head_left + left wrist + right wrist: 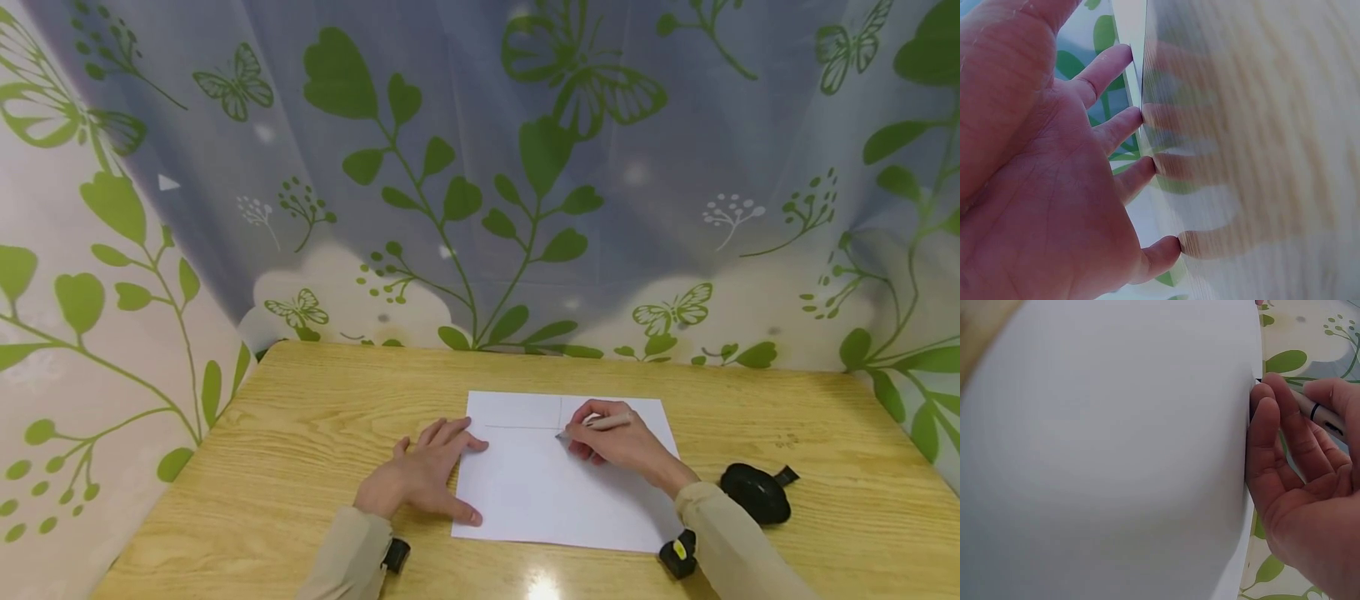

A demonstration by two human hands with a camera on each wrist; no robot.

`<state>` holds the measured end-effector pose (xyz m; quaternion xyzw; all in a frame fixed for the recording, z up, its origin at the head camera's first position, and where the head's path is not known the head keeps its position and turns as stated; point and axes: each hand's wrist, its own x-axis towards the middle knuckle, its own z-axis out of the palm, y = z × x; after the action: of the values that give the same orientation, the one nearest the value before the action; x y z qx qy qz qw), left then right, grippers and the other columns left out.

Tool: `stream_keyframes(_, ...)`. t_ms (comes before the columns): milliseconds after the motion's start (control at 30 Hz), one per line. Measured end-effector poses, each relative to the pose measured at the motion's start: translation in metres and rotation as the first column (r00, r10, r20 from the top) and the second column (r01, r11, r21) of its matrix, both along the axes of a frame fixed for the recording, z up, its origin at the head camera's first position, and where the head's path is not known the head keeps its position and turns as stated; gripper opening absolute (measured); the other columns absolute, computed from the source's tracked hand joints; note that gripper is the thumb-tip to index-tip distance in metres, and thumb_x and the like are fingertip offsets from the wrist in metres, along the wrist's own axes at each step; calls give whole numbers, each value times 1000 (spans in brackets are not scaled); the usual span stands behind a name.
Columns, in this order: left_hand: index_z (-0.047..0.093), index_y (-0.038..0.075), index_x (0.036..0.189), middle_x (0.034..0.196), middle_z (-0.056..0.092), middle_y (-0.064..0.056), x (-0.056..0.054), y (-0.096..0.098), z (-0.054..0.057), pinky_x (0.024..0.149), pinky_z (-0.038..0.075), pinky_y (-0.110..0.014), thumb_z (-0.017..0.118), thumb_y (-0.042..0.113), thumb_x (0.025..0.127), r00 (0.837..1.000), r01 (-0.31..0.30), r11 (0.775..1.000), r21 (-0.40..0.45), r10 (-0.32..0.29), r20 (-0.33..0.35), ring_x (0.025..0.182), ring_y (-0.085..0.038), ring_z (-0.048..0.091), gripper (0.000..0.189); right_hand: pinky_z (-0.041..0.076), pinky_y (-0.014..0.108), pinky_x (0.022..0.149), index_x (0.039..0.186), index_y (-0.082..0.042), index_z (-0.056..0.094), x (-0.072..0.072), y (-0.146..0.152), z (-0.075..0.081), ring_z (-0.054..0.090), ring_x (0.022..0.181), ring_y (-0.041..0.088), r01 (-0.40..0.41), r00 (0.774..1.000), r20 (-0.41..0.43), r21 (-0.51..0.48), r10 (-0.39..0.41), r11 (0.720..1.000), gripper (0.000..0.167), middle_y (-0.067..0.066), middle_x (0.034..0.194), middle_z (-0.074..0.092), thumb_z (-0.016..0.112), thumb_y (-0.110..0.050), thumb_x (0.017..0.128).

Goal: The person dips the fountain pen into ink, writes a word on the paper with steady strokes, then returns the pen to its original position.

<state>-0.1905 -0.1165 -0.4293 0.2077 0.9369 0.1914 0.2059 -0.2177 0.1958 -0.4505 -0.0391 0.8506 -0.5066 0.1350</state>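
- By the narrow grip of the right hand, a slim, pale-barrelled pen with a dark band was held, pinched between thumb and fingers.
- The pen was slanted, with its dark tip directed down at a rectangular sheet of white paper, near where two drawn lines came together.
- The sheet was laid flat on a yellowish wood-grain worktop, in front of the person and between the two hands.
- On its upper part, a thin, dark horizontal line could be seen, and a fainter vertical line was placed at that line's right end, towards the far edge.
- The grip of the left hand was spread wide and nothing was held in it; the sheet's left side was touched by the thumb and forefinger.
- In the left wrist view, the fingertips were mirrored in the glossy surface.
- Both forearms were covered by beige fabric sleeves.
- To the right of the right forearm, a rounded black object with a short strap-like tab was set down.
- The worktop was backed by a blue-grey and cream curtain printed with green leaves and butterflies.
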Motion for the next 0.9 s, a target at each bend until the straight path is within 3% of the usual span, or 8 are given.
stream_keyframes(900,45,33,146,172,17,1,-1,0,-2,115,14,-79,88,56,72,1000,6,1000,-8,-6,-10,159,-38,12,89,58,27,65,100,-7,68,1,0,0,70,74,16,-17,1000,-9,2,17,1000,20,5,83,77,71,-26,96)
